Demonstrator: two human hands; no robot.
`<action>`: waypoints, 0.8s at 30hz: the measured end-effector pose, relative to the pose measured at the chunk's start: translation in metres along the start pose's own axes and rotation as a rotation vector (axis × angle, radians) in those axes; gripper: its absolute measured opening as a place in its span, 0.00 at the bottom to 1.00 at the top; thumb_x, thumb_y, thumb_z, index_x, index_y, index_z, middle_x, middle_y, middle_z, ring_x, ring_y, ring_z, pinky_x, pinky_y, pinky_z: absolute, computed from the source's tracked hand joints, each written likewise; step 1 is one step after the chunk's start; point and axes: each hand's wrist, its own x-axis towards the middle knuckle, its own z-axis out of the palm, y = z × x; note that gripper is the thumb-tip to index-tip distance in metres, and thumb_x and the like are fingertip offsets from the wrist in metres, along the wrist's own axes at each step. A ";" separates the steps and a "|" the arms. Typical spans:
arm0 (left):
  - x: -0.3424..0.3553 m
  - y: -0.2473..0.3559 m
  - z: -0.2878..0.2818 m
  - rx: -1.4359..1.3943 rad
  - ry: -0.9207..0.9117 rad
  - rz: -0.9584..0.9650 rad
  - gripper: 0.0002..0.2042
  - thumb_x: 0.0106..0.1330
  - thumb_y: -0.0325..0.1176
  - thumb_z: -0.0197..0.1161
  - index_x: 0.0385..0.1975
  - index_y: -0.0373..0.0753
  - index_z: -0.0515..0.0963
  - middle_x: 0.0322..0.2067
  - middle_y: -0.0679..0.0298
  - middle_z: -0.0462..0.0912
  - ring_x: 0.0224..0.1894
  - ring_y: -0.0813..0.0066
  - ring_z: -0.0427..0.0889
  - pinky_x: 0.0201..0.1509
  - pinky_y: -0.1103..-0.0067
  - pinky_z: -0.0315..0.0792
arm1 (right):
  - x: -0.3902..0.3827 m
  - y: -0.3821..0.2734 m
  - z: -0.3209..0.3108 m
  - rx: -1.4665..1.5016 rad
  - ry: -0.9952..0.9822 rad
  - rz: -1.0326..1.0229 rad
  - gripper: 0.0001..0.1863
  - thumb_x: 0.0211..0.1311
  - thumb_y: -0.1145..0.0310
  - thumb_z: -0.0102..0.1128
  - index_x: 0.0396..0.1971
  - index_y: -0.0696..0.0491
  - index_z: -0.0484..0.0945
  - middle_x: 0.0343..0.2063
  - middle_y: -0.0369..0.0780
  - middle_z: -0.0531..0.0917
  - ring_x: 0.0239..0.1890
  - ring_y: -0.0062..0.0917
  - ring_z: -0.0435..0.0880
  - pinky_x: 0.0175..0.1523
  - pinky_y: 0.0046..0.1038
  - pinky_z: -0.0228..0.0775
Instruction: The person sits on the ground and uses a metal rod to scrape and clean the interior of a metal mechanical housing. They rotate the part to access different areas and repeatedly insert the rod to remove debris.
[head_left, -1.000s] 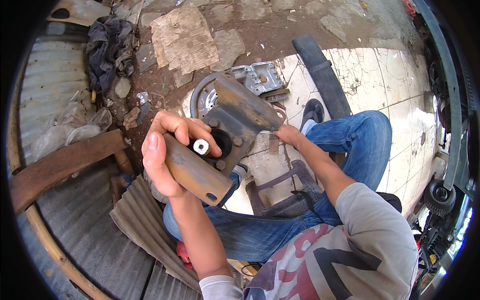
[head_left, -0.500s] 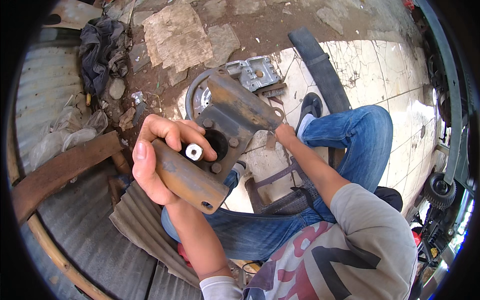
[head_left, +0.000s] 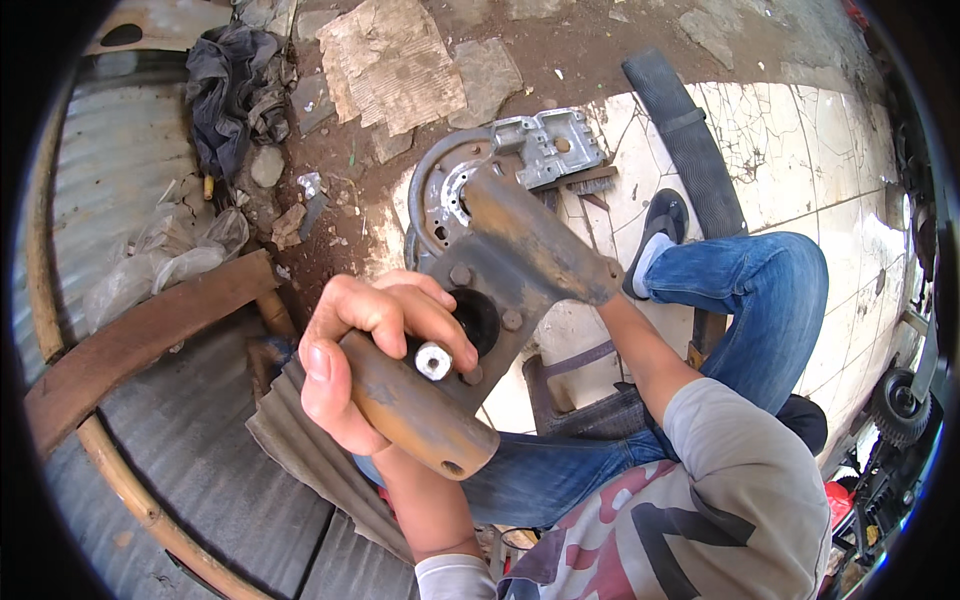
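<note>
My left hand [head_left: 355, 345] grips a rusty steel bracket [head_left: 410, 405] by its near arm. A short silver cylinder with a centre hole [head_left: 433, 362] shows between those fingers, over a dark round opening in the plate, which has several hex bolts [head_left: 512, 320]. My right hand [head_left: 606, 294] is at the far end of the bracket's other arm, its fingers hidden behind the metal. Beyond the bracket lie a round metal plate with holes [head_left: 441, 186], a cast aluminium housing [head_left: 548, 143] and a wire brush [head_left: 592, 186].
A dark rubber roll [head_left: 660, 105] lies on cracked white tiles [head_left: 790, 150]. Corrugated sheets [head_left: 150, 490], a brown curved plank [head_left: 130, 345] and plastic bags [head_left: 170, 255] are at the left. A small wheel [head_left: 895, 405] and machinery line the right edge; cardboard [head_left: 380, 70] lies beyond.
The view has shifted, so things sit farther right. The bracket has tilted and now hides my right hand's fingers and the thin metal piece seen by them a second ago.
</note>
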 end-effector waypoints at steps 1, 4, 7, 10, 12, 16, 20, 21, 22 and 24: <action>0.000 0.004 0.003 0.026 -0.007 -0.006 0.22 0.70 0.52 0.41 0.24 0.39 0.66 0.14 0.49 0.77 0.18 0.64 0.77 0.46 0.69 0.68 | 0.005 0.007 0.015 0.103 0.027 0.013 0.13 0.65 0.71 0.50 0.48 0.52 0.73 0.41 0.45 0.83 0.46 0.38 0.84 0.47 0.39 0.78; 0.020 -0.005 0.017 0.000 -0.105 -0.020 0.22 0.69 0.52 0.42 0.24 0.39 0.66 0.14 0.49 0.77 0.18 0.63 0.77 0.45 0.69 0.69 | 0.040 0.061 0.067 0.572 0.297 0.064 0.13 0.63 0.69 0.54 0.46 0.54 0.76 0.41 0.45 0.83 0.46 0.41 0.83 0.49 0.38 0.77; 0.015 -0.012 0.013 0.034 -0.092 0.006 0.22 0.69 0.52 0.42 0.24 0.38 0.66 0.15 0.50 0.76 0.18 0.65 0.76 0.42 0.71 0.70 | 0.031 0.066 0.004 0.722 0.333 0.113 0.15 0.58 0.67 0.62 0.43 0.55 0.78 0.35 0.43 0.84 0.42 0.41 0.84 0.46 0.37 0.76; 0.000 -0.003 0.016 0.050 0.053 -0.012 0.18 0.67 0.48 0.40 0.25 0.39 0.65 0.12 0.56 0.71 0.15 0.66 0.71 0.41 0.72 0.69 | -0.017 0.029 -0.126 0.942 0.447 0.146 0.08 0.63 0.68 0.64 0.37 0.56 0.77 0.28 0.36 0.82 0.29 0.24 0.84 0.35 0.25 0.74; 0.003 0.001 0.020 0.103 -0.008 -0.036 0.20 0.67 0.48 0.42 0.29 0.35 0.70 0.14 0.56 0.72 0.16 0.66 0.74 0.35 0.73 0.70 | -0.051 0.023 -0.188 1.446 0.545 0.147 0.10 0.65 0.67 0.62 0.41 0.56 0.77 0.31 0.38 0.83 0.33 0.23 0.84 0.37 0.25 0.76; 0.002 0.006 0.011 0.146 -0.224 -0.098 0.20 0.64 0.44 0.46 0.31 0.29 0.76 0.19 0.52 0.77 0.21 0.69 0.77 0.28 0.77 0.71 | -0.173 0.001 -0.300 1.703 0.728 -0.185 0.13 0.73 0.63 0.50 0.44 0.57 0.77 0.33 0.40 0.82 0.34 0.22 0.83 0.38 0.23 0.76; -0.014 0.011 0.012 0.116 -0.294 -0.157 0.18 0.64 0.38 0.47 0.25 0.28 0.78 0.23 0.59 0.78 0.24 0.72 0.80 0.31 0.79 0.72 | -0.277 -0.015 -0.337 1.314 0.838 -0.647 0.13 0.73 0.66 0.48 0.44 0.60 0.78 0.34 0.41 0.82 0.36 0.25 0.84 0.41 0.28 0.77; -0.020 0.011 0.010 0.129 -0.299 -0.145 0.19 0.65 0.38 0.47 0.24 0.28 0.78 0.23 0.59 0.78 0.24 0.72 0.80 0.31 0.79 0.72 | -0.291 -0.025 -0.335 1.179 0.758 -0.766 0.12 0.71 0.68 0.50 0.43 0.59 0.78 0.33 0.41 0.83 0.35 0.26 0.84 0.41 0.29 0.77; -0.025 0.010 0.012 0.139 -0.290 -0.136 0.19 0.64 0.39 0.47 0.24 0.29 0.78 0.21 0.57 0.78 0.23 0.71 0.79 0.29 0.78 0.71 | -0.299 -0.033 -0.334 1.040 0.681 -0.871 0.11 0.69 0.69 0.52 0.43 0.59 0.79 0.32 0.41 0.83 0.35 0.27 0.84 0.40 0.30 0.76; -0.036 0.008 0.019 0.164 -0.275 -0.128 0.20 0.62 0.42 0.47 0.23 0.29 0.77 0.18 0.55 0.78 0.20 0.70 0.78 0.26 0.78 0.71 | -0.299 -0.052 -0.335 0.618 0.785 -0.957 0.08 0.64 0.71 0.57 0.41 0.57 0.80 0.30 0.42 0.82 0.33 0.30 0.84 0.39 0.31 0.74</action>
